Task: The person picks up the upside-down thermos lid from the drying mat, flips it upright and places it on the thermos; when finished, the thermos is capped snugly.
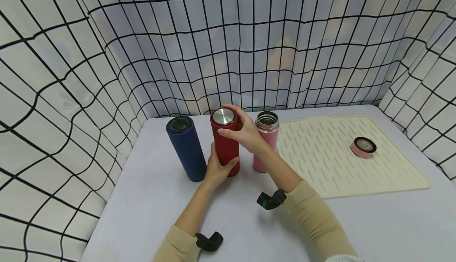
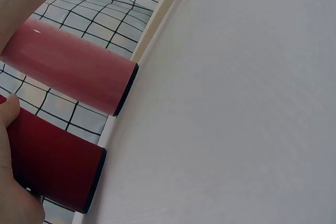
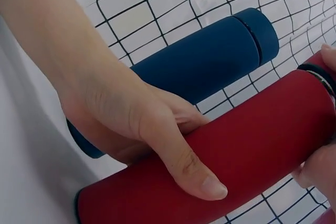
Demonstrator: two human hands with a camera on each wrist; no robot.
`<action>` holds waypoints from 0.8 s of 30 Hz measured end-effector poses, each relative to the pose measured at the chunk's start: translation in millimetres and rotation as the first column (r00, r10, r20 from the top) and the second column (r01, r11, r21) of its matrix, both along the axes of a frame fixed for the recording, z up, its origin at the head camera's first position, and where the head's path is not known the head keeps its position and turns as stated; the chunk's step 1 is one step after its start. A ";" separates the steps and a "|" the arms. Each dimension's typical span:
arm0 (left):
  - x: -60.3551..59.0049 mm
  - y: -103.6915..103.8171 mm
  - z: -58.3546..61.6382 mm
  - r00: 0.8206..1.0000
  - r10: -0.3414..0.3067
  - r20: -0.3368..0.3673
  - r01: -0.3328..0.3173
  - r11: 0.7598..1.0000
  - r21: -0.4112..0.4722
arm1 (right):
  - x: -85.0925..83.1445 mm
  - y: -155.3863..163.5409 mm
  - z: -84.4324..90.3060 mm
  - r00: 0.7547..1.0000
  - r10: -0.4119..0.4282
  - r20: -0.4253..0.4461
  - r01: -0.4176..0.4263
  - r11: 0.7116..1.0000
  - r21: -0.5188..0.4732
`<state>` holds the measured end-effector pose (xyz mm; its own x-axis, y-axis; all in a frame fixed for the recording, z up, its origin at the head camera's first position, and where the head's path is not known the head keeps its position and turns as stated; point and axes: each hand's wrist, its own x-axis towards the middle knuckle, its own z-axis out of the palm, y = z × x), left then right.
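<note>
Three flasks are counted (one lidless); the red flask (image 1: pixel 225 145) is gripped by the left hand (image 1: pixel 217 168), its lid (image 1: pixel 223 118) clasped by the right hand (image 1: pixel 246 133).

Three flasks stand on the table: one blue flask (image 1: pixel 186 147), one red flask (image 1: pixel 225 140), one pink flask (image 1: pixel 266 140). One loose pink lid (image 1: pixel 363 147) and one cream mat (image 1: pixel 342 163).

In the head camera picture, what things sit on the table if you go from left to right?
blue bottle → red bottle → pink bottle → cream mat → pink lid
</note>
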<state>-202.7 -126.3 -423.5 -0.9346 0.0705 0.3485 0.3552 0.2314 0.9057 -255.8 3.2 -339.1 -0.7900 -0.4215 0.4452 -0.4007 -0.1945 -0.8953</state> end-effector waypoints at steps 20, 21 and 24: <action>-0.9 0.2 -0.7 1.000 -0.011 -0.004 0.011 1.000 0.001 | -2.7 -5.3 -8.2 0.998 -0.051 -0.030 0.049 0.995 -0.089; -0.7 0.1 -0.8 1.000 -0.012 -0.004 0.012 1.000 0.003 | -2.7 -5.5 -8.7 0.998 -0.057 -0.033 0.054 0.995 -0.083; -0.7 -0.1 -1.7 1.000 -0.024 -0.012 0.024 1.000 0.015 | -2.3 -6.4 -8.8 0.997 -0.073 -0.037 0.070 0.995 -0.075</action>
<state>-203.3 -126.4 -425.2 -0.9286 0.0874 0.3607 0.3711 0.2093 0.9047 -258.1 -3.2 -347.9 -0.7980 -0.3296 0.5045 -0.4508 -0.2290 -0.8627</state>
